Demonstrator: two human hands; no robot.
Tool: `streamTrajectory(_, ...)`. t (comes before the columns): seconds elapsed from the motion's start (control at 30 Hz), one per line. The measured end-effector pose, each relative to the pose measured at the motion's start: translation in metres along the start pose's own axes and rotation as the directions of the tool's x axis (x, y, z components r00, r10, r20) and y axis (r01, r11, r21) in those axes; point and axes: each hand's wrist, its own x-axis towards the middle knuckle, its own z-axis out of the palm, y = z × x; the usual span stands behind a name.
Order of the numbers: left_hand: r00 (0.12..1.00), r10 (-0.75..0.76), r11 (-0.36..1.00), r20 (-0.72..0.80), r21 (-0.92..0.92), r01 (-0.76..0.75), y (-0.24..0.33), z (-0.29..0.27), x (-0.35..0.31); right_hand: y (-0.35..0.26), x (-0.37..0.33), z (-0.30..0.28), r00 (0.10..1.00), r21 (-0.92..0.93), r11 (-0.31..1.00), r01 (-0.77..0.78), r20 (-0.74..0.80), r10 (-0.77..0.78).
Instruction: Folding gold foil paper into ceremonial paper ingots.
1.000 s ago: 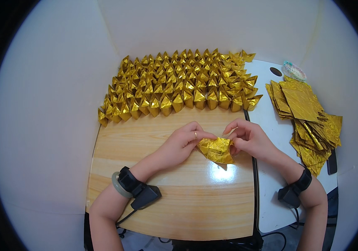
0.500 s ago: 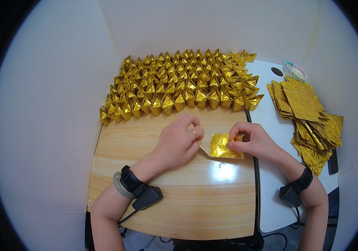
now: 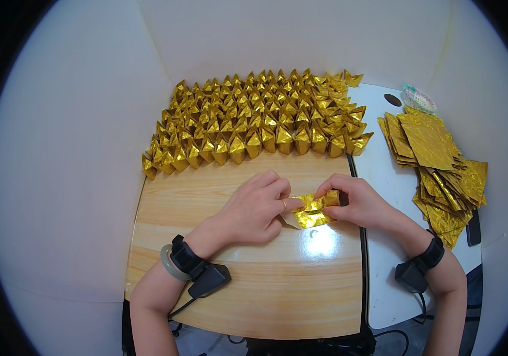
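Blk wrist units [image 3: 209, 280] strapped on, a person works at a wood-grain tabletop [image 3: 236, 267]. L hand [image 3: 258, 204] has its index finger on a gold foil sheet [image 3: 313, 221]; can't tell if its thumb grips, too. R hand [image 3: 358, 202] pinches the sheet's R side, thumb vs. index. Sheet sits betw. both hands, prob. mid-fold; next move seems to call for an even press along the crease. At R, a loose stack of gold sheets [image 3: 429, 148], well apart. Beyond, rows of folded gold pieces [image 3: 254, 142] hem in the far side; white walls [image 3: 301, 35] behind.
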Motion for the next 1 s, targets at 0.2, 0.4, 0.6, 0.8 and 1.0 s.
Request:
streamTrajectory(0.2, 0.991, 0.067, 0.988, -0.117, -0.131, -0.083, -0.005, 0.002, 0.0, -0.001, 0.0, 0.0, 0.999, -0.051, 0.998, 0.021, -0.024, -0.022)
streamTrajectory(0.4, 0.999, -0.033, 0.989, -0.023, -0.143, 0.03, -0.01, 0.009, -0.004, -0.001, 0.0, -0.005, 0.995, -0.024, 0.995, -0.099, -0.011, 0.099)
streamTrajectory(0.6, 0.996, -0.083, 0.949, 0.032, -0.303, 0.089, -0.018, 0.01, -0.004, -0.001, 0.0, -0.017, 0.991, 0.001, 0.994, -0.112, 0.07, 0.111)
streamTrajectory(0.8, 0.971, -0.171, 0.902, 0.167, -0.369, 0.223, -0.021, 0.004, -0.003, 0.008, 0.0, -0.019, 0.987, 0.063, 0.989, -0.135, 0.091, 0.129)
streamTrajectory(1.0, 0.983, -0.088, 0.928, 0.16, -0.346, 0.139, -0.026, 0.003, -0.006, 0.013, -0.001, -0.016, 0.944, -0.406, 0.87, 0.28, -0.047, -0.326)
